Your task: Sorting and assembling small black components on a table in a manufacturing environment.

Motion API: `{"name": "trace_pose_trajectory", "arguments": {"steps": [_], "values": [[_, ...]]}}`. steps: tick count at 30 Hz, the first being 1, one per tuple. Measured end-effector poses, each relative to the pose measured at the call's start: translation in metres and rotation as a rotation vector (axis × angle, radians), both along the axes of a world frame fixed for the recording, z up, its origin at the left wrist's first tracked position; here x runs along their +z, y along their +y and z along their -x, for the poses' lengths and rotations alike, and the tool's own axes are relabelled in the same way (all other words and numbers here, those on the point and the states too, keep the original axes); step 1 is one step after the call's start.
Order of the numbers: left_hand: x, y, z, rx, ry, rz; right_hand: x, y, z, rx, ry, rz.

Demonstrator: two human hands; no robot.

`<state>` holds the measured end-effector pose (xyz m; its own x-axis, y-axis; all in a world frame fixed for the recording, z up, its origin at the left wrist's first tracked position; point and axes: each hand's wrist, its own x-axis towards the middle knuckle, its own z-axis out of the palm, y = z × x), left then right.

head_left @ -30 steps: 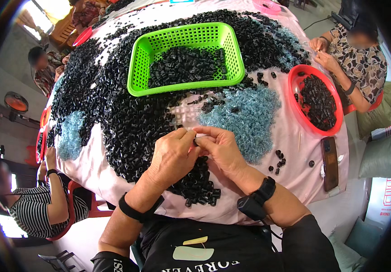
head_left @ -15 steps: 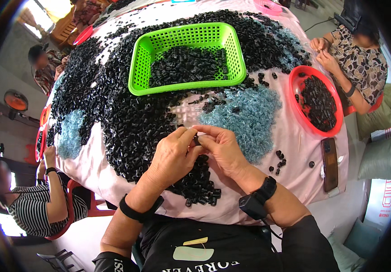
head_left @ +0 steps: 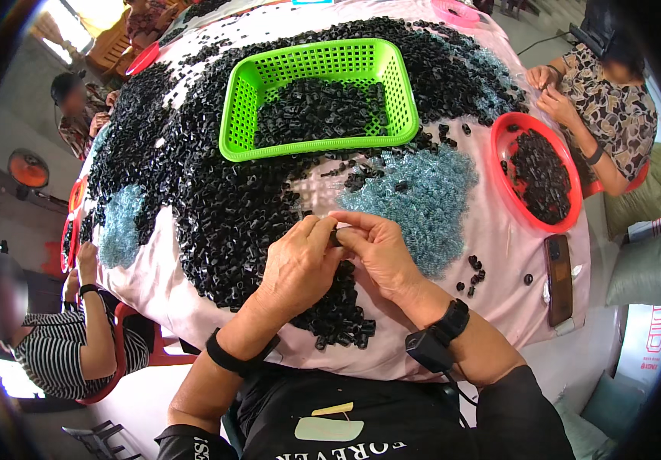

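My left hand [head_left: 300, 264] and my right hand [head_left: 382, 257] meet above the near part of the table, fingertips pinched together. Between them is a small black plastic piece [head_left: 336, 237], mostly covered by the fingers. A wide heap of similar black pieces [head_left: 219, 230] spreads under and left of my left hand. Just beyond my right hand lies a pile of small, shiny, clear bluish pieces [head_left: 422, 203], too fine to make out singly. Past both hands, a green plastic basket [head_left: 319, 146] with a slotted wall holds more black pieces.
To the right stand a red basin [head_left: 573, 215] with black pieces and a phone [head_left: 559, 280] near the edge of the pink tablecloth [head_left: 499, 307]. A few loose black pieces [head_left: 472, 276] lie nearby. Other people sit around the table; one at right [head_left: 606, 115] works with both hands.
My fingers have shifted slightly around the black piece, and the right fingertips sit a little closer over it. The whole view has moved a touch; the piles and basket stay put.
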<state>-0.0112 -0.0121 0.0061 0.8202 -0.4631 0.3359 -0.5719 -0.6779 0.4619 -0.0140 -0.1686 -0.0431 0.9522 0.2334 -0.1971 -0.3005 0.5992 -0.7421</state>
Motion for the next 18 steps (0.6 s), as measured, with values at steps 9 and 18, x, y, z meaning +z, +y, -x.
{"name": "trace_pose_trajectory", "arguments": {"steps": [9,18], "values": [[0.011,0.009,-0.006,-0.052,0.143,0.105,-0.001,-0.002,0.000,0.041,-0.059,0.040],[0.002,0.010,-0.008,0.029,0.175,0.164,-0.001,0.000,0.002,0.057,-0.089,0.069]]}}
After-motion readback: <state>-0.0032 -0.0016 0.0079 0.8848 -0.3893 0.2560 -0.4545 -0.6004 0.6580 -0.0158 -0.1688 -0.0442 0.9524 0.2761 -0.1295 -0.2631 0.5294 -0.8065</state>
